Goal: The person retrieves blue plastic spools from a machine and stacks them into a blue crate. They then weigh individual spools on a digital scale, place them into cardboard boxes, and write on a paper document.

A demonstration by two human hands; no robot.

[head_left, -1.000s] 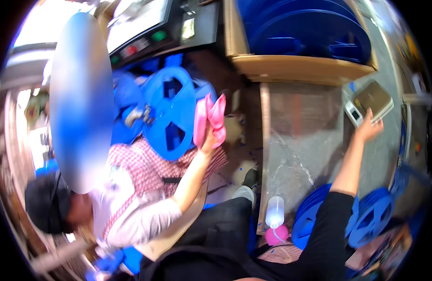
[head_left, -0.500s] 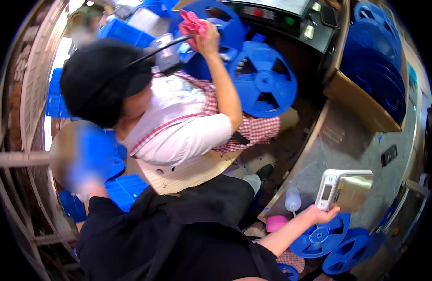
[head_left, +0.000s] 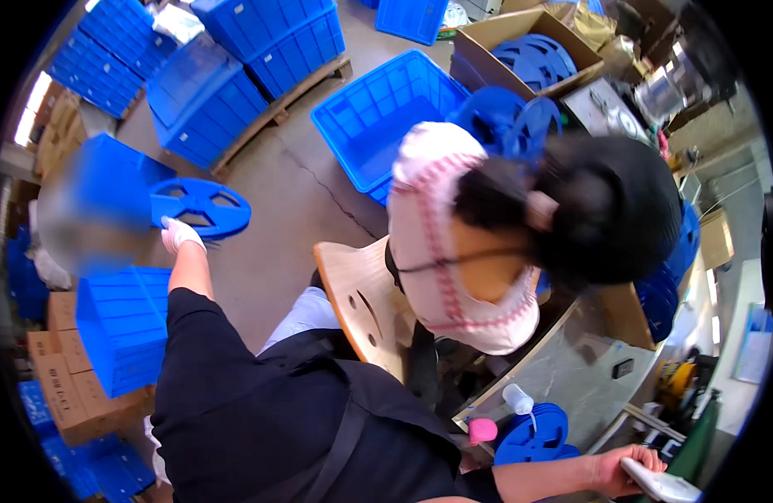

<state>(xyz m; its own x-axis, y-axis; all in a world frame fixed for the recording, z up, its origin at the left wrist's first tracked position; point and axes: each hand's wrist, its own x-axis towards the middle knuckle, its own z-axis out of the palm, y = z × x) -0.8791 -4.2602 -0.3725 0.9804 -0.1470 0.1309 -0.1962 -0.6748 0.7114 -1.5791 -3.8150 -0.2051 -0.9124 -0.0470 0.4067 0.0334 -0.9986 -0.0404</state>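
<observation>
At the left, my left hand point(head_left: 183, 235), in a pale glove, grips the near rim of a blue spoked plastic reel point(head_left: 200, 204). A blurred patch hides the reel's left edge. My right hand point(head_left: 621, 470) reaches out at the lower right, its fingers closed round a flat white digital scale point(head_left: 661, 483). The scale is tilted, showing mostly its edge. Left of that hand, a stack of blue reels point(head_left: 531, 432) sits beside the bench, close to a white squeeze bottle point(head_left: 518, 399) and a pink item point(head_left: 482, 432).
A person in a black cap point(head_left: 625, 210) sits on a wooden chair point(head_left: 365, 306) before me. Beyond stand a large blue crate point(head_left: 340, 126), stacked blue bins point(head_left: 206, 113) on a pallet and a carton point(head_left: 529, 29) of reels. A grey bench point(head_left: 571, 373) runs along the right.
My view has swung left, bringing floor and bins into sight. The blue reel in my left hand now shows. In my right hand, the scale has turned from face-up to nearly edge-on.
</observation>
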